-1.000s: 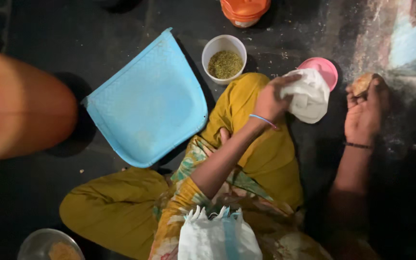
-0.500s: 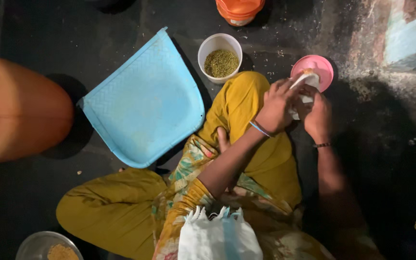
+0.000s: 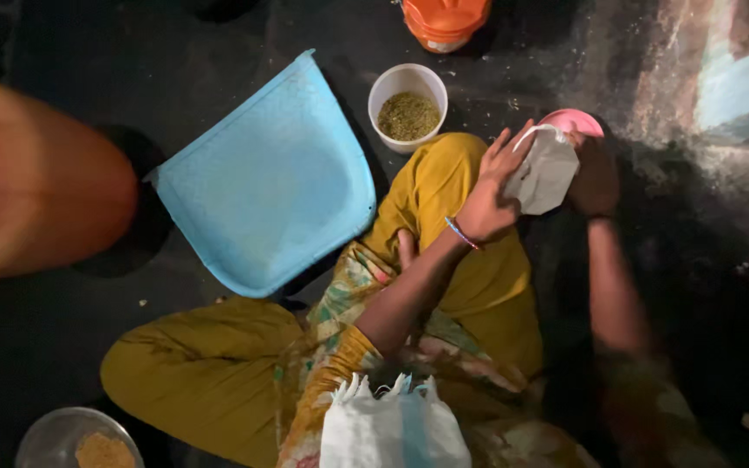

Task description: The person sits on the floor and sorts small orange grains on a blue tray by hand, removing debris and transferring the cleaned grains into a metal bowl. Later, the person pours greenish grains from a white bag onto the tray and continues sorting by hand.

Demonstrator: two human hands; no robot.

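Note:
My left hand (image 3: pixel 489 195), with a thin bracelet at the wrist, grips the near side of a white bag (image 3: pixel 548 172). On the bag's far side, my right hand (image 3: pixel 597 176) is closed on it and partly in shadow. The bag hangs just over a pink bowl (image 3: pixel 576 120) on the dark floor, hiding most of it. I sit on the floor in yellow trousers (image 3: pixel 444 195), one knee raised beneath my left hand.
A white cup of greenish grain (image 3: pixel 407 111) stands beside my knee. A light blue tray (image 3: pixel 270 182) lies to the left. An orange container (image 3: pixel 444 22) is at the top edge, a metal bowl of brown grain (image 3: pixel 80 442) at bottom left, and a white sack (image 3: pixel 392 425) in my lap.
My right hand came in from the floor at the right and joined my left hand on the white bag. The bag now sits over the pink bowl.

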